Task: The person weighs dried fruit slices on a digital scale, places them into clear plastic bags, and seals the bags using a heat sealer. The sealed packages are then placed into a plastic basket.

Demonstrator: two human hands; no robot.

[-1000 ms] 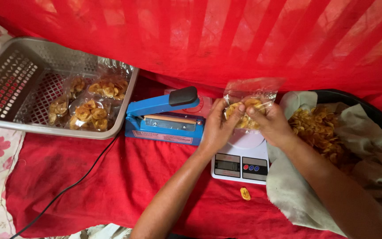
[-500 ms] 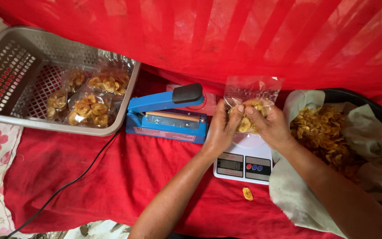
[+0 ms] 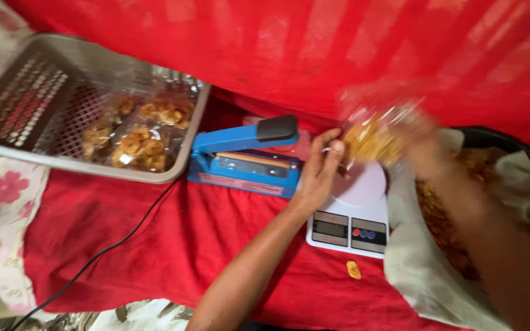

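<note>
A clear plastic bag of yellow chips (image 3: pixel 372 132) hangs blurred above the round pan of a white kitchen scale (image 3: pixel 354 211). My right hand (image 3: pixel 427 150) grips the bag's right side and is smeared by motion. My left hand (image 3: pixel 320 175) is beside the bag's left edge, fingertips at its corner; whether it still grips is unclear. A blue heat sealer (image 3: pixel 243 159) with a black handle sits just left of my left hand.
A grey perforated tray (image 3: pixel 38 98) at the left holds several filled chip bags (image 3: pixel 139 135). A cloth-lined black tub of loose chips (image 3: pixel 455 227) stands at the right. One chip (image 3: pixel 353 270) lies on the red cloth. The sealer's black cable (image 3: pixel 111 245) runs down left.
The bag has lifted off the scale pan and moved right with my right hand. My left hand has slipped from the bag's front to its left edge.
</note>
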